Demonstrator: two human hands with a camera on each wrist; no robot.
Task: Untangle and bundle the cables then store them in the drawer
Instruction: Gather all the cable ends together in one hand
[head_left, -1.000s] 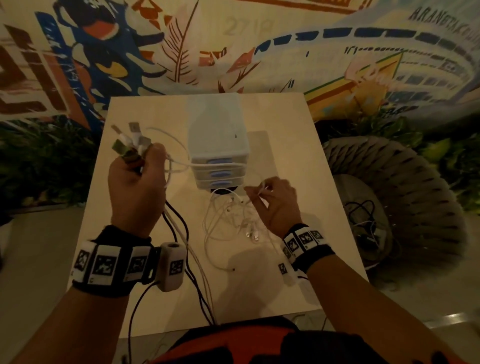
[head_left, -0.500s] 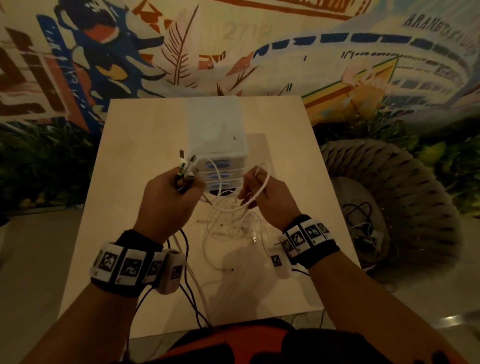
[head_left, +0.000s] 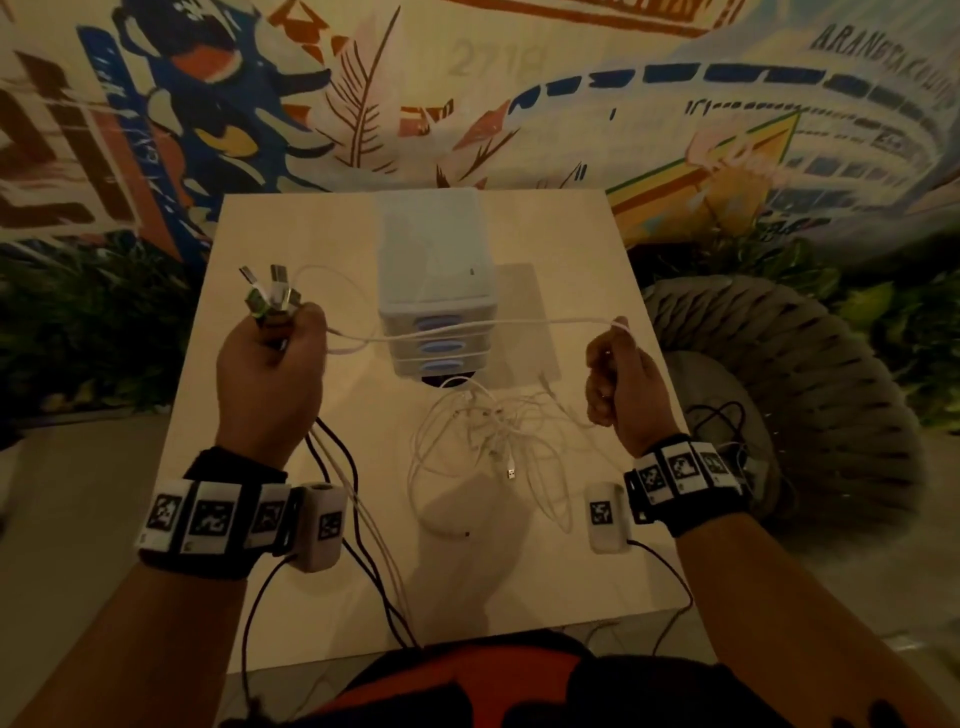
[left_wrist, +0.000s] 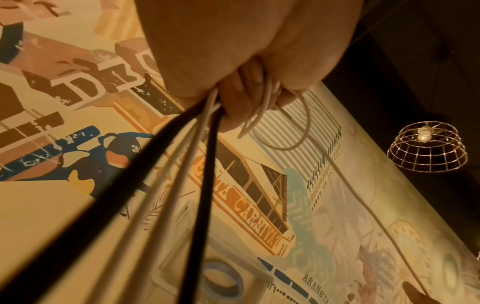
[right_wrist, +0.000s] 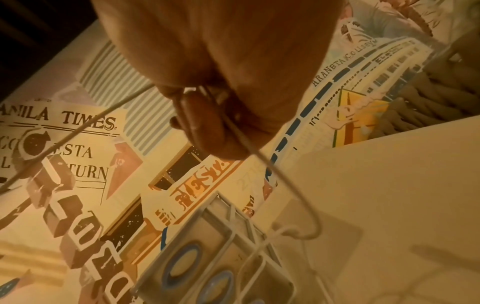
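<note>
My left hand (head_left: 275, 358) is a fist around a bunch of black and white cables (left_wrist: 182, 160), their USB plugs (head_left: 270, 293) sticking up above it. A white cable (head_left: 467, 328) runs taut from that fist across the front of the drawer unit (head_left: 434, 291) to my right hand (head_left: 618, 384), which pinches it (right_wrist: 241, 133) at the table's right side. A tangle of white cables (head_left: 493, 441) lies on the table (head_left: 291, 234) between my hands, in front of the drawers. The three drawers with blue handles (head_left: 434, 345) look closed.
A woven wicker chair (head_left: 810, 395) stands right of the table, with dark cables (head_left: 722, 421) on its seat. A painted mural wall (head_left: 467, 93) rises behind the table. Wrist-camera leads hang off the table's front edge. A wire lamp (left_wrist: 426, 148) hangs overhead.
My hands have spread apart from in front of the drawers, the left going left and the right going right, drawing one white cable taut between them out of the tangle.
</note>
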